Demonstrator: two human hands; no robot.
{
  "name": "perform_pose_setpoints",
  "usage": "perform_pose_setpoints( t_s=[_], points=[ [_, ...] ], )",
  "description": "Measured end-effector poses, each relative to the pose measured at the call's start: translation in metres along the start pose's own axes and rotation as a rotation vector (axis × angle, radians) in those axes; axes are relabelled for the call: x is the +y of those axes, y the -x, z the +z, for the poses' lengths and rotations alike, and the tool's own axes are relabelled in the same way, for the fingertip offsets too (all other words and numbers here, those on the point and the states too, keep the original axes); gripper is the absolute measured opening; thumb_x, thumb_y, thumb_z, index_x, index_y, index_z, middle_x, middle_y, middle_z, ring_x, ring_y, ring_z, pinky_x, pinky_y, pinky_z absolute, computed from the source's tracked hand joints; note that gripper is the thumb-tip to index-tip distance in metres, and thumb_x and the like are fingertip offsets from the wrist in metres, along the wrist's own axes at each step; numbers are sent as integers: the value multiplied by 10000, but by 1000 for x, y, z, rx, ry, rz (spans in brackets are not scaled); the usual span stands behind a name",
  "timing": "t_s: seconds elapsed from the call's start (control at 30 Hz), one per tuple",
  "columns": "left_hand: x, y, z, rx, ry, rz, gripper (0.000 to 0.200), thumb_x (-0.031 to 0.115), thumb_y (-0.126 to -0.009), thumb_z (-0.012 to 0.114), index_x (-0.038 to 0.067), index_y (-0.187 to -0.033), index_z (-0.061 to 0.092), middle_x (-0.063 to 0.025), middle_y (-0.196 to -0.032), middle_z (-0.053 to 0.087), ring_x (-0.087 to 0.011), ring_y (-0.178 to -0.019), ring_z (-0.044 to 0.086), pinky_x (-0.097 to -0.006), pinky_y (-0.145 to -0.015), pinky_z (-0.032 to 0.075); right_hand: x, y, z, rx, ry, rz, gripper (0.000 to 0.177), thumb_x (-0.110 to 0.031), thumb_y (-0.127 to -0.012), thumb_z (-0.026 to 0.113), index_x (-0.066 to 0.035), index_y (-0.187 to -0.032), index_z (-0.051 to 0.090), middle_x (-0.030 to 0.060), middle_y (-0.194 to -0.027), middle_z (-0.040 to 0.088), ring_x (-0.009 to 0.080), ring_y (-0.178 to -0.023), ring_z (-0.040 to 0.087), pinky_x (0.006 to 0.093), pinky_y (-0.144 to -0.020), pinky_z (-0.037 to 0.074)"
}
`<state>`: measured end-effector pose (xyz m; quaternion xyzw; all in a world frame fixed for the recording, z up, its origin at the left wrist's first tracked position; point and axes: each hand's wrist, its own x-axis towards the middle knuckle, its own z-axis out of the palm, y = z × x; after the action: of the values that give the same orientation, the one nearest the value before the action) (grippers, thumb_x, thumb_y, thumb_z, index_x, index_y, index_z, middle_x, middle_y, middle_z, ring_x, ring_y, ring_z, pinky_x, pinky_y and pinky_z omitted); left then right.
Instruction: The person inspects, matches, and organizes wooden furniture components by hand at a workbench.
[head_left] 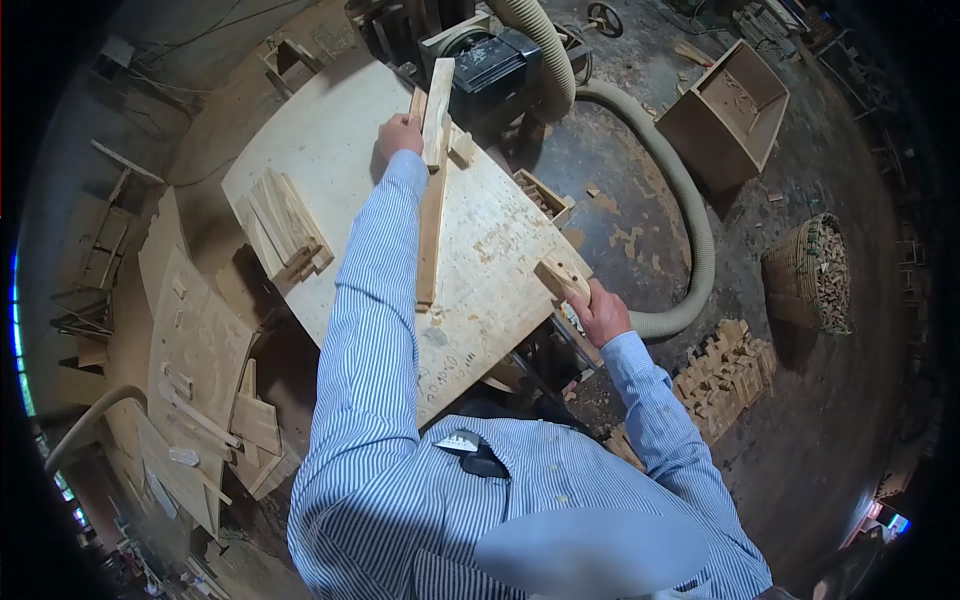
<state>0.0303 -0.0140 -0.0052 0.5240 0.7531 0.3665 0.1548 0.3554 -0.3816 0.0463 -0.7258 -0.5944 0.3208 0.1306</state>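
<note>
My left hand (400, 135) is at the far part of a pale worktable (350, 130), its fingers closed round a narrow wooden piece (417, 103). That piece lies against a thicker pale wooden block (437, 115) set beside a long wooden strip (431, 240). Much of the held piece is hidden by my fingers. At the table's right corner, my right hand (603, 315) grips a short wooden piece (562, 275) with dark holes in its face. A small wooden block (461, 150) sits right of the strip.
Several stacked boards (280, 225) lie on the table's left. Behind it stands a dark motor (497, 70) with a ribbed hose (697, 220) curving over the floor. On the right are a wooden box (700, 135), a basket of offcuts (808, 270) and a pile of wooden pieces (725, 380).
</note>
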Motion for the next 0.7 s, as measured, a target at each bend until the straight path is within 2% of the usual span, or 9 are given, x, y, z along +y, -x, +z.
perform_pose_setpoints(
  t_s=[0.17,0.27,0.37,0.43,0.5,0.57,0.6,0.63,0.7],
  points=[
    [30,45,-19,-61,200,-83,294,247,-869,785,81,-1111,788,-159,-1030,777,-318,-955,734,-431,-897,559,14,28,-20,-3,-11,9,510,-525,-1020,565,-19,-1048,629,303,-893,714,500,-871,700,562,-787,545],
    [42,51,-26,0,138,3,371,186,-874,790,62,-1221,751,-145,-973,776,-239,-848,737,-364,-803,584,19,39,-33,12,6,8,513,-527,-1020,569,-18,-1044,625,302,-915,717,494,-883,704,556,-794,546],
    [48,68,-44,-85,427,-175,389,115,-914,759,20,-1285,693,-120,-944,755,-161,-762,709,-295,-663,573,22,48,-45,7,10,1,544,-554,-1015,565,-15,-1056,625,300,-934,721,490,-894,706,559,-798,544],
    [43,82,-54,-152,885,-190,394,67,-964,714,-37,-1333,620,-77,-965,734,-97,-701,674,-232,-558,525,16,53,-46,19,-14,27,528,-533,-1005,595,-9,-1067,632,295,-967,715,475,-915,704,540,-811,544],
    [60,117,-85,-268,899,-180,391,73,-1003,678,-53,-1360,580,-55,-991,715,-90,-747,673,-210,-590,516,20,54,-39,31,-37,52,515,-511,-996,625,-3,-1077,638,290,-1000,709,460,-936,702,521,-825,545],
    [60,144,-102,-416,958,-202,390,56,-1000,671,-66,-1355,565,-92,-1048,707,-129,-855,678,-267,-789,572,32,51,-28,373,-161,-111,455,-425,-964,702,11,-1086,654,258,-1052,678,415,-969,680,472,-852,539],
    [71,171,-110,-440,948,-206,390,56,-1000,671,-66,-1355,565,-92,-1048,707,-129,-855,678,-267,-789,572,37,55,-26,474,-176,-153,374,-314,-945,742,17,-1102,670,219,-1083,645,382,-991,649,436,-872,527],
    [90,199,-122,-471,1001,-217,364,65,-1007,669,-60,-1335,572,-94,-1073,706,-137,-906,689,-276,-844,583,36,55,-28,478,-181,-129,374,-314,-945,742,17,-1102,670,219,-1083,645,382,-991,649,436,-872,527],
    [118,242,-140,-525,1043,-235,338,74,-1015,666,-53,-1316,579,-96,-1099,704,-145,-958,700,-285,-898,595,12,54,-42,626,-331,-325,363,-276,-953,733,15,-1161,671,206,-1100,665,362,-953,669,426,-850,536]
  ],
)
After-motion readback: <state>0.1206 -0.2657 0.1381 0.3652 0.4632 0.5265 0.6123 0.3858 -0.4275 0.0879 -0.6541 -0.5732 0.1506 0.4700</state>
